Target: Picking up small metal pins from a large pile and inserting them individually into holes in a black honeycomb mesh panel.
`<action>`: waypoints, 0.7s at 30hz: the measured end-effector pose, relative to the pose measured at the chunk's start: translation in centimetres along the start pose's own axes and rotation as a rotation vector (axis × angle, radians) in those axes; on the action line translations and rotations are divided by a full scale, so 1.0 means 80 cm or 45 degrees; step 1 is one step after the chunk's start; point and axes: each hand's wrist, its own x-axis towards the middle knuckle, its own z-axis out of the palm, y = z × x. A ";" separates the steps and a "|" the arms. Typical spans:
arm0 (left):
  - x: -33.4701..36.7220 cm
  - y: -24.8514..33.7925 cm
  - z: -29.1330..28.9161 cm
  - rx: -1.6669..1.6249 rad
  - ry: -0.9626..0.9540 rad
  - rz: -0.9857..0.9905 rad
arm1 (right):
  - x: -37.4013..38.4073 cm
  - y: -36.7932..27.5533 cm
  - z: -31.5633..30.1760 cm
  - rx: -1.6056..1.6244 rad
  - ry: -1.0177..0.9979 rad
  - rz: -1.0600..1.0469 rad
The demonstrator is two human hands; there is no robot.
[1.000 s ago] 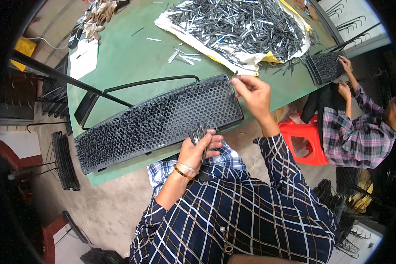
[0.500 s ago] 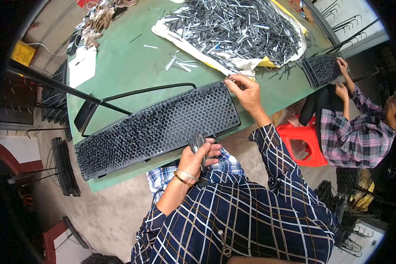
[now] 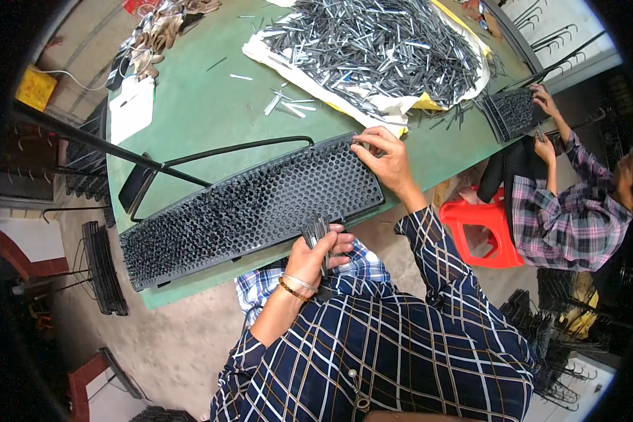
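Note:
A long black tray full of round holes [image 3: 288, 190] lies slantwise along the near edge of the green table. Dark thin strips fill many holes toward its left, while the right part shows bare holes. My left hand [image 3: 315, 253] is closed round a bundle of thin dark strips [image 3: 316, 228], held low in front of the tray's near edge. At the tray's far right corner, my right hand [image 3: 385, 160] has thumb and fingertips pinched together over the holes. Whatever lies in that pinch is too small to make out.
A large heap of dark strips [image 3: 380, 53] lies on a white and yellow sack at the back. Loose pale strips [image 3: 288, 105] are scattered beside it. A black metal bar frame [image 3: 235, 145] reaches behind the tray. Right, a co-worker in a plaid shirt sits beside a red stool [image 3: 480, 228] with a similar tray.
My right hand has shifted slightly left and down, from the tray's corner edge onto its holes. My left hand with the strips stays nearly still.

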 end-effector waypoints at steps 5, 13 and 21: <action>0.003 -0.003 -0.001 0.007 -0.035 -0.006 | 0.002 -0.010 -0.009 -0.007 -0.059 0.092; 0.000 -0.002 0.000 -0.034 -0.077 -0.022 | 0.001 -0.006 -0.003 -0.037 -0.038 -0.001; 0.002 -0.007 -0.007 -0.117 -0.087 -0.058 | -0.001 -0.013 -0.002 -0.064 0.014 0.095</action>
